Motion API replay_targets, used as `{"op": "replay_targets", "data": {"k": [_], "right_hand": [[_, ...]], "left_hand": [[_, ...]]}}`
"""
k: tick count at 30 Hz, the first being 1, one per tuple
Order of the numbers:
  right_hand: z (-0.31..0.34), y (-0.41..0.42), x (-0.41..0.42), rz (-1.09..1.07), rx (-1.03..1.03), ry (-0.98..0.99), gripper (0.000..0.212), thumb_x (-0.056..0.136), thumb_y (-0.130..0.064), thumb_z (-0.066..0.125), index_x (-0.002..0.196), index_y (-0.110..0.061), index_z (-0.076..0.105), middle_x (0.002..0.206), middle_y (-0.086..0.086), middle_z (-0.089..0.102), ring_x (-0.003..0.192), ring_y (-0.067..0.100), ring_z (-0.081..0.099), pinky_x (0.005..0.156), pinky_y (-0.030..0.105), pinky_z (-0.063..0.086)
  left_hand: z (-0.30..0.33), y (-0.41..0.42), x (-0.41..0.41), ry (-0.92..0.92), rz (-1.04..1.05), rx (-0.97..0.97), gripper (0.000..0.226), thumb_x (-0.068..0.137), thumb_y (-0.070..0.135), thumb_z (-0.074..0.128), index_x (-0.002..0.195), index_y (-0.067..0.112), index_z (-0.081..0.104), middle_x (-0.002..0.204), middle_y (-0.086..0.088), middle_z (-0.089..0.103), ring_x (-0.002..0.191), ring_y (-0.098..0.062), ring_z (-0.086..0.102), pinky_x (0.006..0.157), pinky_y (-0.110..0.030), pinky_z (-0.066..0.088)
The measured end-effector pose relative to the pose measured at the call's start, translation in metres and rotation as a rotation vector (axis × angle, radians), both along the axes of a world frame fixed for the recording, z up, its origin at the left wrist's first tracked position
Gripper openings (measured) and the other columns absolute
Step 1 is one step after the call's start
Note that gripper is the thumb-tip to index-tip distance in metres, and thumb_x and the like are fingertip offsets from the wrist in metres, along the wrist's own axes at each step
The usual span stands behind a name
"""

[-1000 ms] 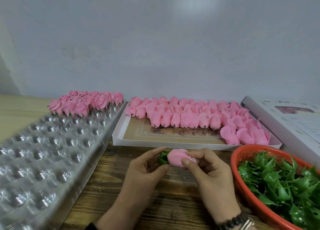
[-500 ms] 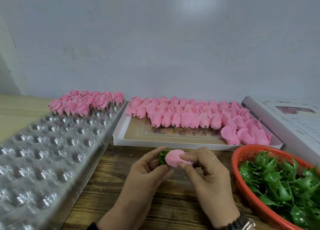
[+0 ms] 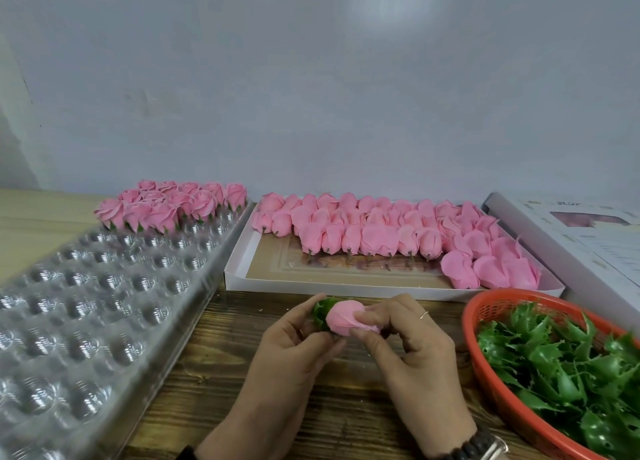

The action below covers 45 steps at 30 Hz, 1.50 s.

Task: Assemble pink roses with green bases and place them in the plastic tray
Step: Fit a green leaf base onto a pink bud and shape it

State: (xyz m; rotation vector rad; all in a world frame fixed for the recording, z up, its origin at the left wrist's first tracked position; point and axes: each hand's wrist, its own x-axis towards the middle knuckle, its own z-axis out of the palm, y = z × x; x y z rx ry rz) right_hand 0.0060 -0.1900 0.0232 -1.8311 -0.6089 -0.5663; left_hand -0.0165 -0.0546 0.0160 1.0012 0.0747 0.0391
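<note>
A plain grey wall stood behind a dark wooden desk [image 3: 221,383]. Above the desk's near middle, a pink rose [image 3: 346,317] was held between both hands: the left hand [image 3: 294,348] gripped its green base [image 3: 320,312] with thumb and fingers, while the right hand [image 3: 412,345] pinched the petal end. Left of the hands lay the clear plastic tray [image 3: 86,321], with finished roses [image 3: 173,205] standing in its far rows. Behind the hands, a white box [image 3: 311,283] held loose pink rose heads [image 3: 398,238]. To the right, an orange basket [image 3: 485,307] contained green bases [image 3: 561,362]. The writing on the white lid [image 3: 571,238] beyond was too blurred to read.
</note>
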Motion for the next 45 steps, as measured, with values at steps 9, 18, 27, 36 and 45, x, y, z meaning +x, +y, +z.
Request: {"op": "replay_targets", "data": {"k": [9, 18, 27, 36, 45], "right_hand": [[-0.001, 0.0, 0.001, -0.052, -0.028, 0.011, 0.021, 0.068, 0.007, 0.075, 0.073, -0.012, 0.068, 0.074, -0.002, 0.059, 0.073, 0.005, 0.055, 0.065, 0.011, 0.043], [0.001, 0.0, 0.001, -0.045, 0.014, 0.057, 0.02, 0.07, 0.005, 0.075, 0.072, -0.014, 0.068, 0.073, -0.004, 0.058, 0.072, 0.004, 0.055, 0.059, 0.01, 0.042], [0.0, 0.0, 0.0, 0.003, -0.009, 0.077, 0.024, 0.07, 0.002, 0.075, 0.073, -0.02, 0.067, 0.074, -0.009, 0.058, 0.075, 0.001, 0.056, 0.065, 0.006, 0.04], [0.002, 0.005, -0.004, 0.276, -0.106, 0.154, 0.013, 0.074, -0.007, 0.072, 0.074, -0.018, 0.068, 0.079, -0.006, 0.058, 0.076, 0.003, 0.057, 0.068, 0.008, 0.04], [0.003, 0.009, -0.01, 0.14, 0.051, 0.018, 0.026, 0.085, -0.029, 0.055, 0.109, -0.038, 0.055, 0.097, -0.006, 0.062, 0.089, 0.006, 0.061, 0.074, 0.008, 0.045]], "left_hand": [[0.001, -0.001, -0.001, -0.019, 0.038, -0.008, 0.042, 0.081, -0.018, 0.049, 0.117, 0.002, 0.057, 0.102, -0.022, 0.069, 0.098, -0.028, 0.067, 0.076, -0.026, 0.057], [0.0, -0.01, -0.005, -0.141, -0.052, 0.334, 0.052, 0.085, -0.02, 0.045, 0.123, 0.015, 0.053, 0.106, -0.001, 0.071, 0.102, -0.012, 0.065, 0.083, -0.016, 0.049], [-0.005, 0.005, 0.001, -0.171, 0.129, 1.049, 0.062, 0.073, 0.009, 0.07, 0.122, 0.039, 0.048, 0.093, 0.011, 0.059, 0.074, -0.001, 0.057, 0.073, -0.019, 0.049], [-0.005, 0.0, 0.004, -0.227, 0.144, 1.236, 0.028, 0.073, 0.01, 0.067, 0.064, 0.024, 0.044, 0.071, 0.005, 0.048, 0.066, -0.006, 0.043, 0.058, -0.017, 0.034], [0.011, 0.001, 0.001, -0.106, 0.056, 0.495, 0.02, 0.067, 0.02, 0.08, 0.059, 0.018, 0.063, 0.062, -0.003, 0.061, 0.063, -0.017, 0.055, 0.058, -0.026, 0.047]]}}
